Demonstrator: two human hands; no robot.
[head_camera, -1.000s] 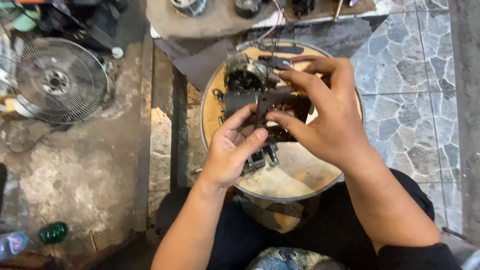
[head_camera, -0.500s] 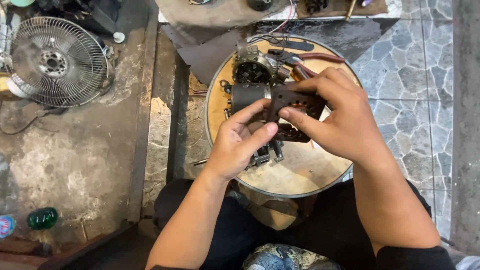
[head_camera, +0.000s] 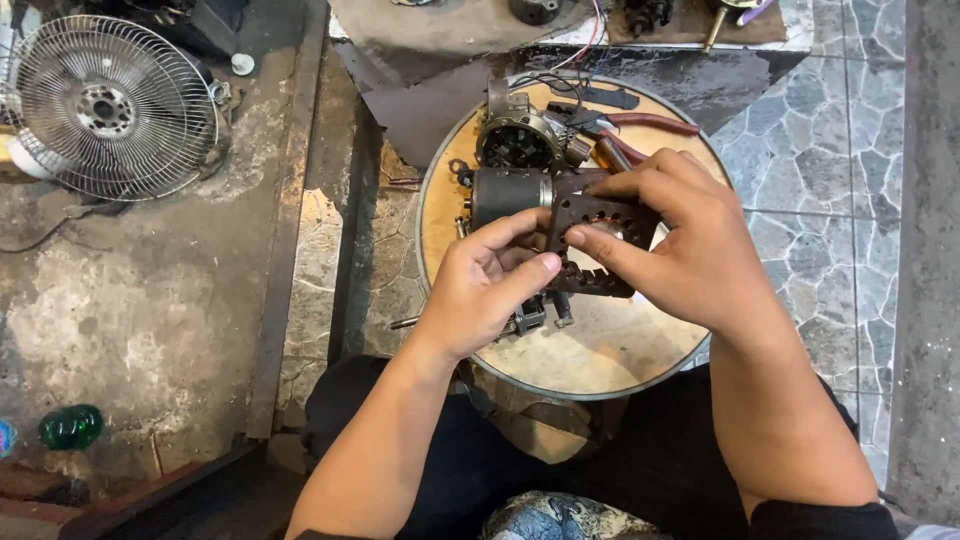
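Both hands hold a dark metal motor housing (head_camera: 590, 245) with slotted vents over a round wooden tray (head_camera: 600, 355). My left hand (head_camera: 490, 285) grips its lower left side, thumb pressed on the vented edge. My right hand (head_camera: 680, 240) wraps the right side, fingers over the top. A dark cylindrical motor body (head_camera: 508, 195) sticks out to the left of the housing. Behind it on the tray lies a round motor part with windings (head_camera: 517, 143). Small metal parts (head_camera: 540, 312) lie under my left hand.
Red-handled pliers (head_camera: 640, 125) rest at the tray's far side. A wire fan guard (head_camera: 105, 105) stands at the far left on the concrete floor. A green bottle (head_camera: 70, 427) lies at the lower left. A low bench with tools (head_camera: 560, 20) runs along the top.
The view has shifted, so the tray and fan guard sit further right and lower. Both hands keep hold of the housing, with my fingers shifted slightly around it.
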